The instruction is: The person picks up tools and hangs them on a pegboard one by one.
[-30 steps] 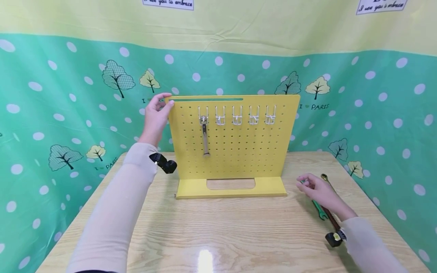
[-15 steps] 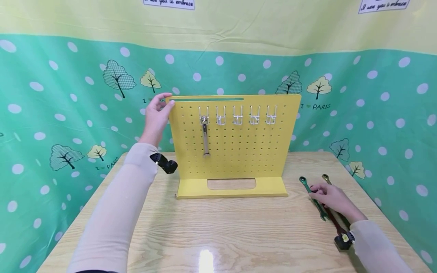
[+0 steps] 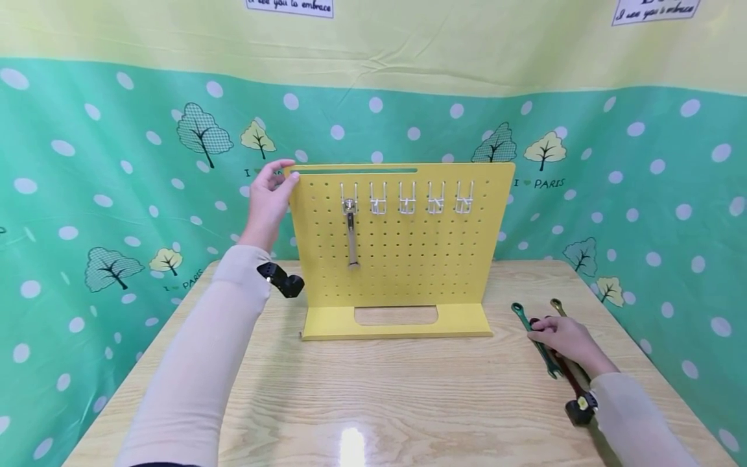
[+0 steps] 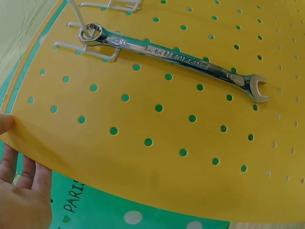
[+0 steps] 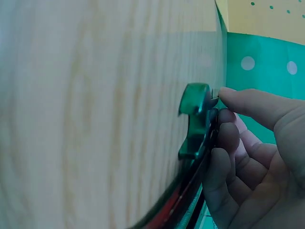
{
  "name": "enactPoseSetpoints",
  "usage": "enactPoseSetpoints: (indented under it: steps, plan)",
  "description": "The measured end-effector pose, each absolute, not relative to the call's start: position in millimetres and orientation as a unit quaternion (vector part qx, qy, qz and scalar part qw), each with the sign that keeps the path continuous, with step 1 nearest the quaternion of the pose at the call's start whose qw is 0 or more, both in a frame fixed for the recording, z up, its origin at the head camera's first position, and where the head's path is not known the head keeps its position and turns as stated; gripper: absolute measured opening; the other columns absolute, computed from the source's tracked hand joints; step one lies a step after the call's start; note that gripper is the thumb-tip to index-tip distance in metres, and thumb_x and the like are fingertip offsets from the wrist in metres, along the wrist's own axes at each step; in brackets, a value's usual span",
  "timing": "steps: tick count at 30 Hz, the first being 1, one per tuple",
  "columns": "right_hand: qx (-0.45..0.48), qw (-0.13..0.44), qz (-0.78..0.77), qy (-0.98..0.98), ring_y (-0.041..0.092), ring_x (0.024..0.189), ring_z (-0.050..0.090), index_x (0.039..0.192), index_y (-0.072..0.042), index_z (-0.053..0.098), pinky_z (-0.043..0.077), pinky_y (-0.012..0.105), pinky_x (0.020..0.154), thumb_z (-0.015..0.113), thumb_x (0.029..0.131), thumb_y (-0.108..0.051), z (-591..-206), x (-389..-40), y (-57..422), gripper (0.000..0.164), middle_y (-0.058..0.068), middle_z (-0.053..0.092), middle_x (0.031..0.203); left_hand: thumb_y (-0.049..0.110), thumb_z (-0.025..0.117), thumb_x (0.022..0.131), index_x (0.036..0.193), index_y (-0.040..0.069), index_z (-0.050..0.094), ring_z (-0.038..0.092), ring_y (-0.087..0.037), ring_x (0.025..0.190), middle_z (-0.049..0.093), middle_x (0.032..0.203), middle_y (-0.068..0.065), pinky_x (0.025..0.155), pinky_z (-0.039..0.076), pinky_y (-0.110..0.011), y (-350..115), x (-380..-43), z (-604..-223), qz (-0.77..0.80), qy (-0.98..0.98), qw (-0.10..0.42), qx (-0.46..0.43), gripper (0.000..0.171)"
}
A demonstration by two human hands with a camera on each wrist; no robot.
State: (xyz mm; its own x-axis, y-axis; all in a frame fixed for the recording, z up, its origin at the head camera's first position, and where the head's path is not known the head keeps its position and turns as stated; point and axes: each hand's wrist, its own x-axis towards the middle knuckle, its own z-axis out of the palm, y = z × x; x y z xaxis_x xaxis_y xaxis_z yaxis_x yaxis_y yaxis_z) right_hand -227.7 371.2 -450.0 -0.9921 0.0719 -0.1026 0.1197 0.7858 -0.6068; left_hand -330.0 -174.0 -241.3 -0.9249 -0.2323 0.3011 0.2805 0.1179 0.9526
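At the upper left corner of a yellow pegboard (image 3: 408, 259), my left hand (image 3: 265, 204) grips the edge. In the left wrist view, its thumb lies on the front face and its fingers are behind. A silver combination wrench (image 4: 176, 57) hangs by its ring end from the leftmost white hook (image 4: 86, 47). My right hand (image 3: 566, 340) is low over the table, thumb and curled fingers pinching the shaft of a green wrench (image 3: 519, 311). A dark red wrench (image 3: 570, 377) lies beside it, partly under the hand. The gold ring end of another wrench (image 3: 557, 306) shows beyond my knuckles.
Several more white wire hooks (image 3: 406, 200) run in a row along the upper board, with nothing hung on them. The board stands on a yellow base (image 3: 332, 323) on the wooden table (image 3: 408, 402). A green and yellow patterned curtain (image 3: 373, 123) surrounds the back and sides.
My right hand has moved from the green wrench's ring end back toward its shaft, uncovering that end. Over the last half second it barely shifts. My left hand stays on the board.
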Motion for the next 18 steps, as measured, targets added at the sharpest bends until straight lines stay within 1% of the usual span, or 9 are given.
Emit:
enactPoseSetpoints:
  steps: [4, 7, 10, 14, 18]
  plan:
    - [0.052, 0.040, -0.325, 0.943, 0.021, 0.072, 0.057, 0.122, 0.011, 0.062, 0.050, 0.033, 0.059, 0.072, 0.093, -0.031, -449.1, -227.0, 370.6, 0.051, 0.014, 0.066, 0.096, 0.029, 0.063, 0.101, 0.136, 0.020, 0.059, 0.056, -0.017, 0.102, 0.058, 0.118, -0.002, 0.087, 0.046, -0.034, -174.0, -329.6, -241.1, -0.664, -0.723, 0.191, -0.017, 0.036]
    - [0.051, 0.043, -0.318, 0.946, 0.022, 0.075, 0.058, 0.125, 0.010, 0.061, 0.050, 0.033, 0.060, 0.071, 0.094, -0.031, -447.4, -226.3, 369.8, 0.053, 0.017, 0.066, 0.100, 0.029, 0.063, 0.100, 0.136, 0.020, 0.059, 0.056, -0.018, 0.102, 0.058, 0.118, -0.003, 0.088, 0.046, -0.034, -173.7, -329.7, -241.1, -0.662, -0.724, 0.191, -0.019, 0.037]
    - [0.048, 0.045, -0.305, 0.950, 0.023, 0.077, 0.058, 0.123, 0.011, 0.063, 0.049, 0.033, 0.061, 0.071, 0.093, -0.032, -445.4, -226.7, 368.8, 0.053, 0.021, 0.066, 0.104, 0.030, 0.063, 0.101, 0.136, 0.020, 0.058, 0.056, -0.018, 0.103, 0.058, 0.118, -0.003, 0.089, 0.046, -0.035, -173.5, -329.5, -241.0, -0.663, -0.724, 0.191, -0.020, 0.037]
    - [0.045, 0.051, -0.290, 0.955, 0.022, 0.072, 0.056, 0.111, 0.009, 0.069, 0.048, 0.034, 0.059, 0.073, 0.091, -0.034, -443.5, -228.7, 369.0, 0.048, 0.016, 0.066, 0.096, 0.030, 0.063, 0.100, 0.136, 0.021, 0.059, 0.056, -0.018, 0.103, 0.057, 0.118, -0.002, 0.088, 0.046, -0.035, -173.6, -328.7, -241.1, -0.667, -0.721, 0.189, -0.018, 0.037]
    - [0.049, 0.065, -0.291, 0.953, 0.020, 0.063, 0.054, 0.103, 0.006, 0.072, 0.046, 0.034, 0.056, 0.073, 0.090, -0.035, -443.1, -230.0, 369.6, 0.043, 0.007, 0.063, 0.079, 0.030, 0.063, 0.100, 0.136, 0.021, 0.059, 0.055, -0.018, 0.103, 0.057, 0.118, -0.002, 0.087, 0.046, -0.034, -173.8, -328.9, -241.7, -0.667, -0.720, 0.191, -0.019, 0.037]
